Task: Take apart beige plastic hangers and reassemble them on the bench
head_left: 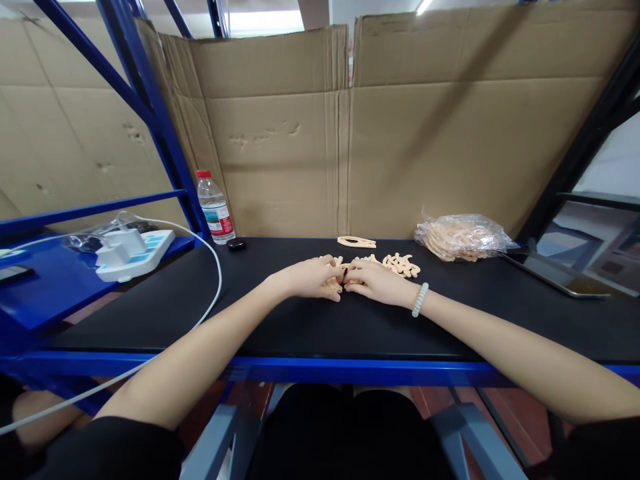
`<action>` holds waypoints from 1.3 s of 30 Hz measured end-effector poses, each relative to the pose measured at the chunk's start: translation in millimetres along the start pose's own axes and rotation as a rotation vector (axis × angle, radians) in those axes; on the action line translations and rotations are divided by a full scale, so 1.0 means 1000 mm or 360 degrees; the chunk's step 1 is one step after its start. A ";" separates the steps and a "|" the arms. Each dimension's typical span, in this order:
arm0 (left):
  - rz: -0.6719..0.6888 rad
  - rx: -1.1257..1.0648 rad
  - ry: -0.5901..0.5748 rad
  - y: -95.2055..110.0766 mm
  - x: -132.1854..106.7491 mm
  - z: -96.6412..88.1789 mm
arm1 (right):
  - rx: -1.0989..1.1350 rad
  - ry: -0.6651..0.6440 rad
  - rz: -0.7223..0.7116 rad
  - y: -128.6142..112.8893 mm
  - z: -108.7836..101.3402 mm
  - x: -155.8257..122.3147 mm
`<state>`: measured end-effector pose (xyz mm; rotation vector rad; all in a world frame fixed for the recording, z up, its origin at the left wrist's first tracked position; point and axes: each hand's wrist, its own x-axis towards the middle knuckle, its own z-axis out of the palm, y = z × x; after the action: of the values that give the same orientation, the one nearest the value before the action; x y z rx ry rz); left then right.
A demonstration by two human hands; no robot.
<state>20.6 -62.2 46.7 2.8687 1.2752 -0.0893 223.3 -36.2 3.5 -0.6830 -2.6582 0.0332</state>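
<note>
My left hand [313, 278] and my right hand [376, 282] meet at the middle of the black worktop [300, 320], fingers curled together around small pale wooden pieces [336, 285]. A loose pile of the same curved wooden pieces [401, 264] lies just behind my right hand. One larger flat wooden piece [356, 242] rests farther back. A white coiled band [420, 299] circles my right wrist.
A clear plastic bag of wooden pieces [463, 236] sits at the back right, beside a tablet [565, 279]. A water bottle [215, 207] and a small black object [236, 245] stand back left. A white power strip with chargers [133, 253] and its cable [213, 293] lie left. Cardboard walls the back.
</note>
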 end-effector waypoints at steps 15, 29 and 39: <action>0.0054 -0.0117 0.0229 -0.036 0.016 0.018 | 0.0113 0.0490 0.0220 0.043 -0.041 -0.014; -0.0313 -0.0262 0.0079 -0.018 0.018 0.036 | -0.0179 -0.0054 0.0556 0.080 -0.005 -0.058; -0.0372 -0.0239 0.0124 -0.023 0.023 0.035 | -0.0113 0.0060 0.0744 0.115 -0.014 -0.060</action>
<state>16.8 -30.6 11.4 2.6121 1.5545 0.1147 329.4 35.4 -19.5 -1.2986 -2.4152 0.0542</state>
